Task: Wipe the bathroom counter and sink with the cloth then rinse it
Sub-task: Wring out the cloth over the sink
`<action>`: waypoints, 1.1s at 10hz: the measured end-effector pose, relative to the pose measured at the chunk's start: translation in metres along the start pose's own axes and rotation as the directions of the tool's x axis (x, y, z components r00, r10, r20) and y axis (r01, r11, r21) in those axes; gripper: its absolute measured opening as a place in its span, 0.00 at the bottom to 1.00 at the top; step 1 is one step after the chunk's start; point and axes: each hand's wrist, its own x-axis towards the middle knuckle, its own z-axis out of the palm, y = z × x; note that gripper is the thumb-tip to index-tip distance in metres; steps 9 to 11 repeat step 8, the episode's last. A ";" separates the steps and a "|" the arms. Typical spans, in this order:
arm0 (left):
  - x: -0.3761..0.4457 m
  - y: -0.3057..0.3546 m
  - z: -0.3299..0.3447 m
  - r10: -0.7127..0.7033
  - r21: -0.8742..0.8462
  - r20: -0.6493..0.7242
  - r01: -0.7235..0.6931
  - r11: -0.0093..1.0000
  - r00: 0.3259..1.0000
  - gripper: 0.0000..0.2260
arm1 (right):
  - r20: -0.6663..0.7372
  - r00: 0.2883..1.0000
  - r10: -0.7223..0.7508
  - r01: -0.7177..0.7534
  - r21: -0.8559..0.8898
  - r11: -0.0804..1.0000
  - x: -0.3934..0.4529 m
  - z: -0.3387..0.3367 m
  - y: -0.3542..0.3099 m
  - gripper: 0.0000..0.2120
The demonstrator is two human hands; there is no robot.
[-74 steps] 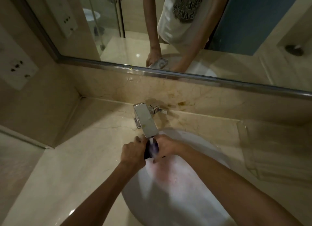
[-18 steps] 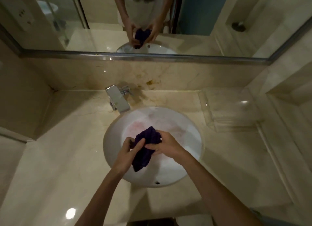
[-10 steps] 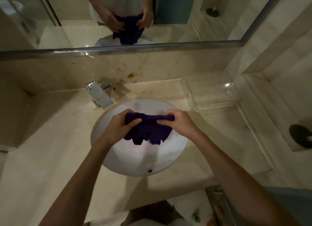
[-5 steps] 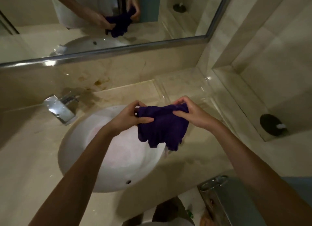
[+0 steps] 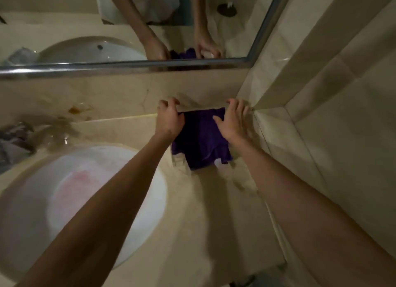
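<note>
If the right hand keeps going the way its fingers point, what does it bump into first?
Most likely the beige backsplash wall under the mirror. The right hand rests on the purple cloth, fingers pointing toward that wall, very near the corner; depth is hard to judge.

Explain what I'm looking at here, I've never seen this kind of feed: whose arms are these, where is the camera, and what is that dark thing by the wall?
There is no machine. A person wears one wide-angle camera on the head, looking down at their own bare arms. The dark thing is a purple cloth spread against the back right corner of the beige counter. The left hand and right hand each hold it at an upper corner. The white sink is lower left. The mirror above shows the same hands and cloth reflected. The view is blurred, so the faucet at far left is hard to make out.
</note>
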 end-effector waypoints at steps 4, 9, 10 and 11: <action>-0.045 -0.036 0.037 0.424 0.413 0.329 -0.533 0.738 0.844 0.27 | 0.243 0.908 -0.342 0.379 -0.125 0.917 -0.046 0.047 0.046 0.35; -0.081 -0.019 0.004 0.315 0.417 0.354 -0.450 0.790 0.880 0.24 | 0.132 0.925 -0.356 0.372 -0.123 0.920 -0.083 0.028 0.021 0.26; -0.081 -0.019 0.004 0.315 0.417 0.354 -0.450 0.790 0.880 0.24 | 0.132 0.925 -0.356 0.372 -0.123 0.920 -0.083 0.028 0.021 0.26; -0.081 -0.019 0.004 0.315 0.417 0.354 -0.450 0.790 0.880 0.24 | 0.132 0.925 -0.356 0.372 -0.123 0.920 -0.083 0.028 0.021 0.26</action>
